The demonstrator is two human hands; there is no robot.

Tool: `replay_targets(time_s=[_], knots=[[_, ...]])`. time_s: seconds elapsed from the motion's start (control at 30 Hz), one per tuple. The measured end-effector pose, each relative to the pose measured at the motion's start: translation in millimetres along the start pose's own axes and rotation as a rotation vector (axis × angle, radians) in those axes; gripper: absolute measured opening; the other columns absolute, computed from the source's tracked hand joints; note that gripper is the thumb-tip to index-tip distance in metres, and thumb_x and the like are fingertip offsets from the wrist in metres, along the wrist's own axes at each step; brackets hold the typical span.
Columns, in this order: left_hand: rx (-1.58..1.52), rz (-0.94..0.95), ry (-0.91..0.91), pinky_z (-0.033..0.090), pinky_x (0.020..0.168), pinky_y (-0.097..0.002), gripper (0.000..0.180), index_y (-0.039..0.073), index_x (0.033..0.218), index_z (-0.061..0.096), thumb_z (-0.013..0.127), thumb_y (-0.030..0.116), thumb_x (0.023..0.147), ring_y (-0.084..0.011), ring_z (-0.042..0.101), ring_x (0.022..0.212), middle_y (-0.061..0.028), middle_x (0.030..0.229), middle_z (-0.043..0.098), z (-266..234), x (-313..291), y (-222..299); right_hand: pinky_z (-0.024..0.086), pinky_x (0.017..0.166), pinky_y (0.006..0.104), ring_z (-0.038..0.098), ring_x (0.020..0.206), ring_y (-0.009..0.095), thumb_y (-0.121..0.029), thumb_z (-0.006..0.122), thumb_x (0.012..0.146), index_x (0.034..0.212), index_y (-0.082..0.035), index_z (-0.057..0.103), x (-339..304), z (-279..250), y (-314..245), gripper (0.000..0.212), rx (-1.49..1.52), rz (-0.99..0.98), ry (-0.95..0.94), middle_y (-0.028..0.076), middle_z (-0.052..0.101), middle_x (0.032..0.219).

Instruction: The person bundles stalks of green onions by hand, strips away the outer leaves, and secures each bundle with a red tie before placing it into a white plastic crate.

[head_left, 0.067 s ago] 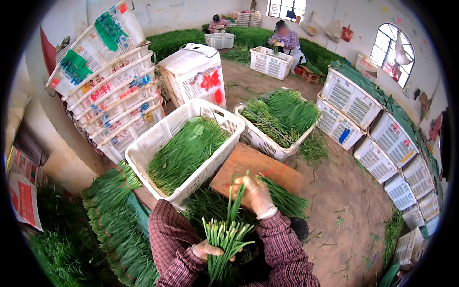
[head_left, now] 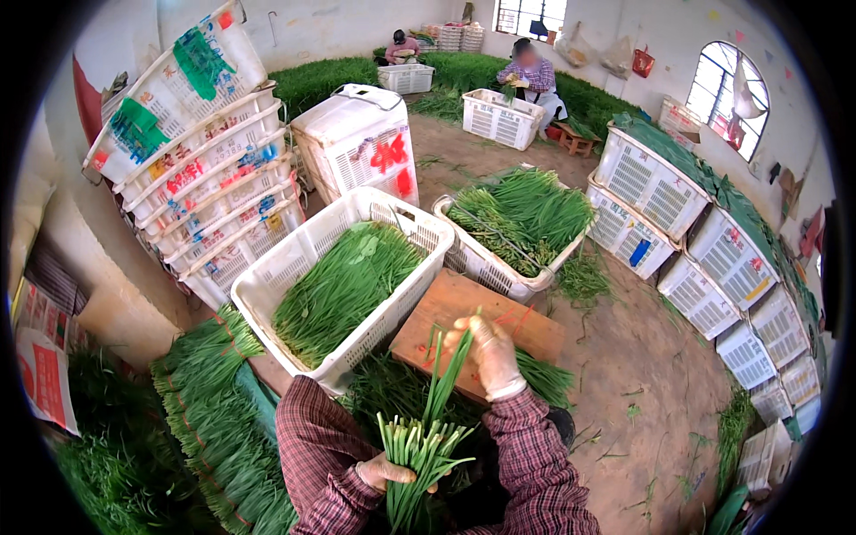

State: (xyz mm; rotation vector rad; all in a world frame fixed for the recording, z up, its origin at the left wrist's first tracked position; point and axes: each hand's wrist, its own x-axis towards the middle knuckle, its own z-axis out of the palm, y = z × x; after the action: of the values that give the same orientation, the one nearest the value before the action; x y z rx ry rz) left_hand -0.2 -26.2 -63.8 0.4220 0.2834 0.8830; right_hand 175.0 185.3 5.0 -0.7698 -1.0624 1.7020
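My left hand (head_left: 385,471) is wrapped round a bunch of garlic chives (head_left: 412,453), held upright with the pale cut ends on top. Above it, my right hand (head_left: 496,358), in a thin whitish glove, pinches a few long green chives (head_left: 448,379) that slant down to the bunch. That hand is over a low wooden stool (head_left: 430,323). Another small bundle of chives (head_left: 546,380) lies at the stool's right edge, beside reddish ties (head_left: 522,314). The right fingertips are partly hidden by the hand.
A white crate (head_left: 254,308) of chives stands ahead left; another filled crate (head_left: 544,283) stands beyond the stool. Crates are stacked at left (head_left: 201,165) and right (head_left: 642,196). Tied bundles (head_left: 201,428) lie at my left. Two people sit at the back by crates (head_left: 504,119).
My right hand has moved slightly right and up with the chives in it. The left hand and its bunch stay nearly in place.
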Motion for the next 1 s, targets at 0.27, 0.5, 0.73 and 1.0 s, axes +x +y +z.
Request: replay_targets(time_s=[0.27, 0.5, 0.73, 1.0], knots=[[-0.153, 0.343, 0.151, 0.057, 0.083, -0.0493, 0.062, -0.011, 0.134, 0.046, 0.073, 0.011, 0.082, -0.0369, 0.065, 0.098, -0.0251, 0.109, 0.063, -37.7, -36.2, -6.7, 0.056, 0.085, 0.0366, 0.070, 0.086, 0.024, -0.032, 0.051, 0.104, 0.108, 0.000, 0.065, -4.6, -49.6, -53.7, 0.034, -0.045, -0.203, 0.134, 0.012, 0.072, 0.090], [0.044, 0.561, 0.352, 0.055, 0.082, -0.0469, 0.067, -0.005, 0.133, 0.048, 0.078, 0.011, 0.075, -0.0324, 0.065, 0.094, -0.0202, 0.117, 0.061, 0.1, -17.9, 24.3, 0.052, 0.083, 0.0293, 0.067, 0.086, 0.016, -0.031, 0.051, 0.104, 0.106, 0.001, 0.064, -31.2, -6.5, -29.3, 0.034, -0.390, -0.020, -0.266, 0.008, 0.072, 0.089], [0.013, 0.637, 0.292, 0.052, 0.082, -0.0459, 0.068, -0.007, 0.133, 0.047, 0.076, 0.013, 0.075, -0.0317, 0.064, 0.087, -0.0197, 0.114, 0.060, -4.7, -42.8, 31.3, 0.056, 0.077, 0.0352, 0.069, 0.079, 0.021, -0.030, 0.054, 0.103, 0.108, -0.001, 0.062, -7.0, -44.4, -46.3, 0.031, -0.108, -0.206, 0.136, 0.011, 0.069, 0.085], [-0.032, 0.572, 0.197, 0.052, 0.079, -0.0458, 0.069, -0.013, 0.132, 0.044, 0.075, 0.013, 0.076, -0.0320, 0.064, 0.085, -0.0220, 0.111, 0.062, -6.1, -33.6, 29.8, 0.029, 0.040, 0.0235, 0.034, 0.042, 0.005, -0.027, 0.059, 0.100, 0.109, -0.006, 0.067, -25.6, -43.5, -22.1, 0.024, -0.094, 0.137, -0.057, -0.006, 0.042, 0.059]])
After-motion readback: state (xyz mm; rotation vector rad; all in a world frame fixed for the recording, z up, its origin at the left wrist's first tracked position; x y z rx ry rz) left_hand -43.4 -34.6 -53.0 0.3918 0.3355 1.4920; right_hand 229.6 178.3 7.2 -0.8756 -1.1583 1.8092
